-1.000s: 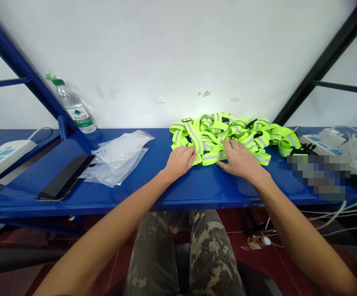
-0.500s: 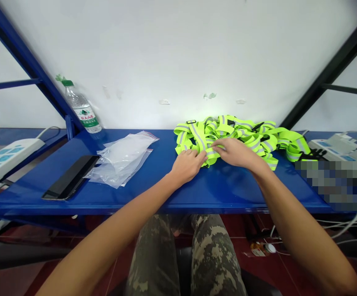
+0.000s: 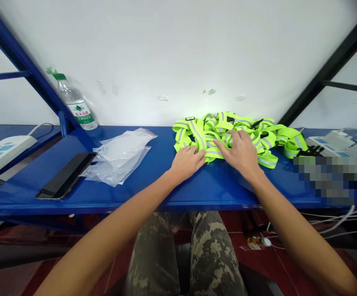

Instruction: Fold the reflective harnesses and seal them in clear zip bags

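A tangled heap of neon yellow reflective straps with grey stripes and black buckles lies against the wall on the blue table. At the heap's near left edge, my left hand is closed with its fingers curled over a strap; the fingertips are partly hidden. My right hand rests on the front of the heap, thumb and fingers apart, palm down over the straps.
Clear zip bags lie left of the heap, beside a black phone. A water bottle stands by the blue frame. Power strips sit at the left, with cables at the right.
My right hand has opened out from a pinch near my left hand and shifted right, fingers now spread on the heap. My left hand stays on the strap. The view has shifted slightly.
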The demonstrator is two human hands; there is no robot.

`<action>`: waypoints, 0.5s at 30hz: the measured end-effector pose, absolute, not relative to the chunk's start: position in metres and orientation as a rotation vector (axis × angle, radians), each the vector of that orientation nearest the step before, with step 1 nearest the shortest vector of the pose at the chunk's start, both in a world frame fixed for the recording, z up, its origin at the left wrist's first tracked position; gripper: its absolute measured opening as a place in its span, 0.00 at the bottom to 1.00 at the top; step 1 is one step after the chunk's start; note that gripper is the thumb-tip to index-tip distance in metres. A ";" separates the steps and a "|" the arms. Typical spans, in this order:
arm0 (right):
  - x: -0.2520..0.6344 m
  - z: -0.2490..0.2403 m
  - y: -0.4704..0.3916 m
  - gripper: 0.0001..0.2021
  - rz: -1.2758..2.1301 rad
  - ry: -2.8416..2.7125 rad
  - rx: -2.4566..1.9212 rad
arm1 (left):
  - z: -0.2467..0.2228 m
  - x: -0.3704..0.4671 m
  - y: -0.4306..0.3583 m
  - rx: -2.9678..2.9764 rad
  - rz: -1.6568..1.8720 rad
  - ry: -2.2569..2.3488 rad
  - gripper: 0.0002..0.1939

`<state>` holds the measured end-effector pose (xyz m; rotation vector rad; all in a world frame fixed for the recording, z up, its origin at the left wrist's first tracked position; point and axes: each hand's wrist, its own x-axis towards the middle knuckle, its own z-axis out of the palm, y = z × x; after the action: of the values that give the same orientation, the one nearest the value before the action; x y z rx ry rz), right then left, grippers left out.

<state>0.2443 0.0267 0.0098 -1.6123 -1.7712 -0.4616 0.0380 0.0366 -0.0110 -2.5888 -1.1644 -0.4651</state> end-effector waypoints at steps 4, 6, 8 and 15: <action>0.248 0.011 0.006 0.23 -0.514 -1.577 -1.602 | -0.012 0.039 0.037 -2.573 -0.472 -1.174 0.21; 0.251 0.009 -0.003 0.24 -0.414 -1.490 -1.642 | -0.012 0.040 0.036 -2.561 -0.481 -1.182 0.21; 0.253 0.004 -0.009 0.29 -0.175 -1.450 -1.734 | -0.013 0.040 0.036 -2.553 -0.488 -1.195 0.20; 0.252 -0.008 -0.015 0.33 0.273 -1.397 -1.794 | -0.010 0.039 0.034 -2.558 -0.492 -1.245 0.20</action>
<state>0.2516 -0.0146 -0.0075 -1.7936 -1.3974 0.2726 0.0391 0.0339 -0.0098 -2.5582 -1.2452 -0.4923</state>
